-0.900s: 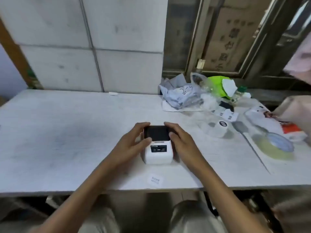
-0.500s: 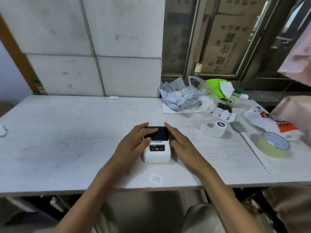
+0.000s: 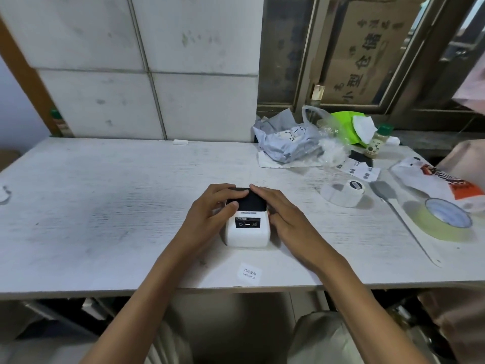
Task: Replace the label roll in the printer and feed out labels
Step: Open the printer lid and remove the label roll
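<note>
A small white label printer (image 3: 248, 232) with a dark lid stands on the white table (image 3: 105, 206), near the front edge. My left hand (image 3: 210, 214) holds its left side, with fingers over the lid's far left corner and the thumb on the lid. My right hand (image 3: 283, 216) lies against its right side, fingertips on the lid's far edge. The lid looks shut. A white label roll (image 3: 343, 193) lies to the right of the printer. One loose printed label (image 3: 248, 274) lies in front of the printer.
Right of the printer lie a grey-headed spatula (image 3: 393, 203), a yellowish tape roll (image 3: 443, 219) and a white-and-orange pouch (image 3: 443, 179). At the back right sit a grey mailer bag (image 3: 286, 143), plastic wrap, a green bag (image 3: 346, 127) and a small bottle (image 3: 378, 140).
My fingers have slid further over the printer's dark lid, both hands closing in on its far edge. The view has shifted slightly; the printer stays in place.
</note>
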